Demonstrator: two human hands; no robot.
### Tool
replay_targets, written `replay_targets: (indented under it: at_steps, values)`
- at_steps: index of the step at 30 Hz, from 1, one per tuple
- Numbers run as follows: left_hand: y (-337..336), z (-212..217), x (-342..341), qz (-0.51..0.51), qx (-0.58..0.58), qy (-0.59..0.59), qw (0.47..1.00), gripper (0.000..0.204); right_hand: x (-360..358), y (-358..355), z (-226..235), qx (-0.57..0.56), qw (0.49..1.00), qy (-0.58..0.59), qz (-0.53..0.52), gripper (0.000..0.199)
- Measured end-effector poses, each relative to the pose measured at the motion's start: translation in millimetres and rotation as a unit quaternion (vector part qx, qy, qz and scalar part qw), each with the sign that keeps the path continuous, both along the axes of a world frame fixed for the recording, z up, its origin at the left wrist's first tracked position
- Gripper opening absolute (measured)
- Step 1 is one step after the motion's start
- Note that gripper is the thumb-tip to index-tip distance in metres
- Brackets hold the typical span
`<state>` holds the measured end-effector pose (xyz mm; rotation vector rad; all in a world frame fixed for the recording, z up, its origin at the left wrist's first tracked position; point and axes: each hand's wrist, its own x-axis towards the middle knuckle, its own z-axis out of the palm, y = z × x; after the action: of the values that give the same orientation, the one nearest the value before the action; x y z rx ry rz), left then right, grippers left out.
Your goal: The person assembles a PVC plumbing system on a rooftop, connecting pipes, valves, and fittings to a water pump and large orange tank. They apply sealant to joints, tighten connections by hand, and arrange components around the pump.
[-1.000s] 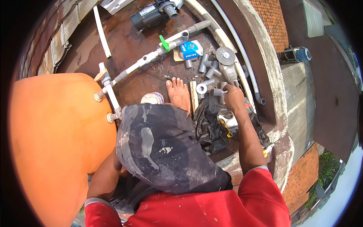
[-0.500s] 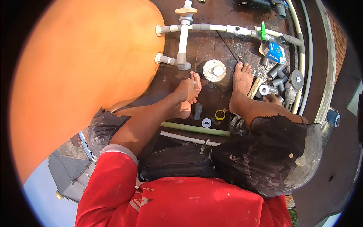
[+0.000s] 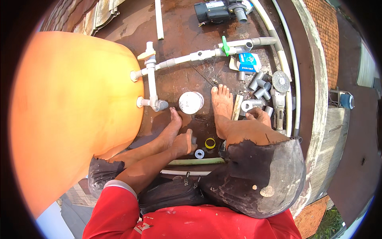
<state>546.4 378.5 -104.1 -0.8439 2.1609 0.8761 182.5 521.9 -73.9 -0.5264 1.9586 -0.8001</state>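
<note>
Two bare hands are at work low in the frame, on a dark wet rooftop beside a big orange tank (image 3: 71, 119). The left hand (image 3: 184, 143), just below centre, is curled around a small grey pipe fitting (image 3: 193, 140) that pokes out on its right side; the fingers are closed on it, though how firmly cannot be told. The right hand (image 3: 258, 115), right of centre, rests on the ground with its fingers bent, touching a white elbow fitting (image 3: 248, 105); whether it actually grips the elbow is hidden.

Two rings lie just right of and below the left hand: one yellow ring (image 3: 210, 143) and one pale washer (image 3: 199, 153). The left hand is much the nearer to both. One white round cap (image 3: 191, 102) sits above that hand, between two bare feet (image 3: 221, 104).

A loose heap of about four grey fittings (image 3: 259, 85) lies above the right hand, with one blue and white box (image 3: 247, 63) higher up. One green pipe (image 3: 197, 161) and one white pipe (image 3: 186, 173) lie side by side, long axes running left to right, below the left hand. White pipework (image 3: 152, 81) with one green valve handle (image 3: 225, 45) runs from the tank toward the upper right, where one dark pump (image 3: 217, 11) stands at the top edge.
</note>
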Motion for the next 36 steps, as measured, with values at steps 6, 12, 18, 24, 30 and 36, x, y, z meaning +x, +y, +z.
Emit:
replay_targets:
  at_steps: [6, 12, 18, 24, 30, 36]
  values:
    - [-106, 104, -198, 0.337, 0.195, 0.332, 0.859, 0.051, -9, -90, 62, -0.13, 0.982, -0.134, -0.015, 0.05]
    - [-214, 65, -397, 0.4, 0.278, 0.337, 0.806, 0.031, -109, -207, 38, -0.129, 0.949, 0.288, -0.012, 0.055]
    - [-247, 46, -445, 0.547, 0.335, 0.291, 0.709, 0.021, -148, -258, 14, -0.086, 0.953, 0.289, -0.016, 0.049]
    - [-265, 25, -435, 0.519, 0.382, 0.309, 0.699, 0.03, -143, -261, -2, -0.114, 0.946, 0.299, -0.044, 0.05]
    - [-269, 28, -442, 0.559, 0.4, 0.304, 0.66, 0.035, -145, -258, -6, -0.146, 0.944, 0.29, -0.059, 0.053]
    - [-273, 26, -442, 0.526, 0.366, 0.317, 0.7, 0.06, -169, -238, -4, -0.246, 0.95, -0.026, -0.192, 0.048]
